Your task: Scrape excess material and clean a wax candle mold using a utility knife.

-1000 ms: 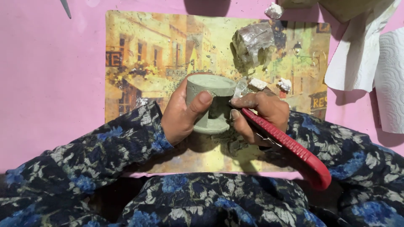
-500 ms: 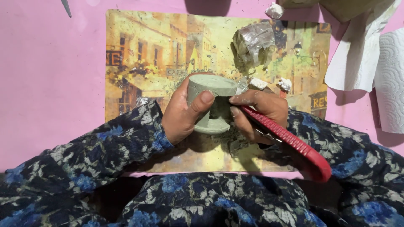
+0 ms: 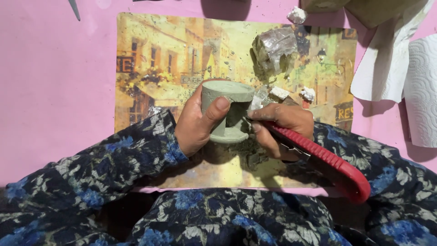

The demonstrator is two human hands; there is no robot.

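Head view: left hand (image 3: 196,124) grips the grey-green clay cup (image 3: 226,110) over the picture mat (image 3: 154,59); right hand (image 3: 281,127) clasps a red-handled knife (image 3: 328,165) against its side. Best to shave lightly, cup steadied

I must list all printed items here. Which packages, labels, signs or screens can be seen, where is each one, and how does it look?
Printed mat: flat on the pink table under both hands, rectangular, yellow-green street painting with small dark shop signs.
Foil-wrapped lump: on the mat's upper right, crumpled, silver.
Paper towel roll: right edge, white, embossed.
No screens, no labelled packages.
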